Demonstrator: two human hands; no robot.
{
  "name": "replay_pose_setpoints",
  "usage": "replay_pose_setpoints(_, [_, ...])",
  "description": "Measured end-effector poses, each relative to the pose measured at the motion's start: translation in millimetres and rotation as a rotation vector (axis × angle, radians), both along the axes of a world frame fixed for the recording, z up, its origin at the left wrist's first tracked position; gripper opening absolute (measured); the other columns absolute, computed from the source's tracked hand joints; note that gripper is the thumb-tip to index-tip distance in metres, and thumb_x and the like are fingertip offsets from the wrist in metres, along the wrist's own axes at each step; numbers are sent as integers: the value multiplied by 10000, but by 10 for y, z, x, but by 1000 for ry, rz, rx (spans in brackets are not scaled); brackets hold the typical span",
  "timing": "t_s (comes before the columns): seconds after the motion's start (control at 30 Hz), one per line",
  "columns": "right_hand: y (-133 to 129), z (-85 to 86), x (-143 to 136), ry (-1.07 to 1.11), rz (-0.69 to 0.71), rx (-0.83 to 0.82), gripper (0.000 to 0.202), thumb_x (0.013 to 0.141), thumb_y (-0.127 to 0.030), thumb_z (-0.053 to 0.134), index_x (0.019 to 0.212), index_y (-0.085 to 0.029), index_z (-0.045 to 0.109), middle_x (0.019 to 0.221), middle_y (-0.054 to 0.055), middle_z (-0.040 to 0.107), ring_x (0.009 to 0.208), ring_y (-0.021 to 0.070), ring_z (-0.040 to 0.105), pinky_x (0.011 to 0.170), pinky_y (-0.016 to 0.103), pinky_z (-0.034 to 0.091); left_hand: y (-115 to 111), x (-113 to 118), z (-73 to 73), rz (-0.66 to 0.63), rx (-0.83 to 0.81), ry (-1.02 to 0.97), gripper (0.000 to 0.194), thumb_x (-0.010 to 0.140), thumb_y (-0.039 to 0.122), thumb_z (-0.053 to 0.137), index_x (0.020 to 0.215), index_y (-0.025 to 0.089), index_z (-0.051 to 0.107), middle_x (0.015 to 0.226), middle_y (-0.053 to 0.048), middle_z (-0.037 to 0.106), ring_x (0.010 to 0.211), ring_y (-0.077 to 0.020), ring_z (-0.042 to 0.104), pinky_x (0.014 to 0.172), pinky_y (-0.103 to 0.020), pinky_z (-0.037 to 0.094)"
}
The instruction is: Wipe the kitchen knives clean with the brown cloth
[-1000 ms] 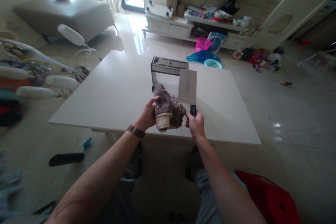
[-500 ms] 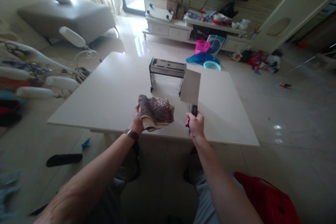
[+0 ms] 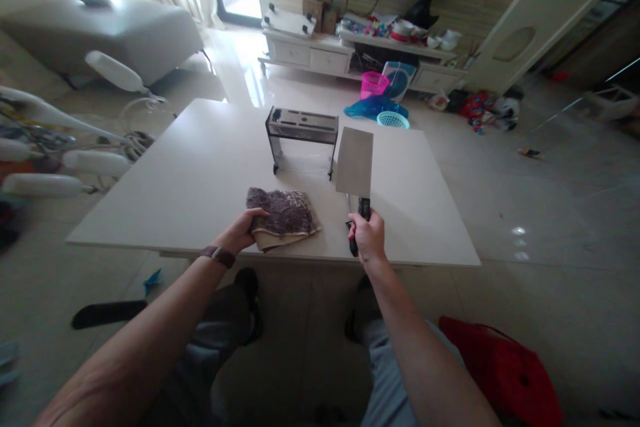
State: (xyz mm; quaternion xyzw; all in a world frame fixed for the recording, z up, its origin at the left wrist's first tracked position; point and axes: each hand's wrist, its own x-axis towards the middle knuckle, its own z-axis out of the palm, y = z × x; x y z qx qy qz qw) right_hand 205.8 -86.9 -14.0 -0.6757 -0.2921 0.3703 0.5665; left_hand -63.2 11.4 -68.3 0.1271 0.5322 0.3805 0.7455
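My left hand [image 3: 241, 229] grips the left edge of a folded brown fuzzy cloth [image 3: 285, 213] with a beige underside, the thumb on top. The cloth is at the table's near edge. To the right, my right hand [image 3: 369, 233] is closed around the black handle of a cleaver [image 3: 355, 161], its broad blade pointing up and away. A thin metal shaft shows just left of the cleaver handle, with a dark handle end below the fist; whether this second tool is held or lies on the table I cannot tell. Beyond the cloth stands a knife rack [image 3: 303, 125] with a slotted metal top.
The white table [image 3: 200, 167] spans the middle. Past its far edge are a pink basket [image 3: 374, 85], a blue plastic bag [image 3: 373, 107] and a light-blue basket [image 3: 393, 121]. A red bag [image 3: 505, 367] is on the floor at my right.
My left hand has lowered the cloth toward the tabletop and shifted its grip, so the thumb now lies over it. The cleaver stays in my right hand. The whole view has shifted slightly.
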Motion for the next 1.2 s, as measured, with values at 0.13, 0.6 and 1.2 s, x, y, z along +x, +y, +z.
replay_pose_setpoints(0.13, [4, 9, -22, -13, 19, -4, 182, 718, -328, 660, 681, -232, 509, 458, -87, 497, 341, 101, 482, 380, 208, 357, 136, -17, 5, -42, 108, 185, 302, 670, 112, 629, 968, 111, 678, 813, -116, 738, 726, -264, 734, 723, -417, 650])
replay_pose_setpoints(0.6, [43, 151, -181, -409, 121, 11, 246, 851, -442, 598, 733, -238, 530, 557, -28, 565, 469, 168, 569, 481, 264, 405, -111, 325, 284, 84, 1290, 1270, 588, 782, 143, 666, 1346, 180, 504, 1445, -176, 505, 1416, -310, 446, 1209, -515, 364])
replay_pose_setpoints(1.2, [-110, 21, -327, -1083, 430, 105, 127, 909, -303, 668, 976, -240, 756, 905, 71, 794, 813, 256, 730, 707, 308, 467, -502, 563, 504, -698, 1748, 1213, 177, 1033, 273, 542, 1151, 218, 662, 1084, -46, 702, 1098, -197, 636, 1226, -436, 302])
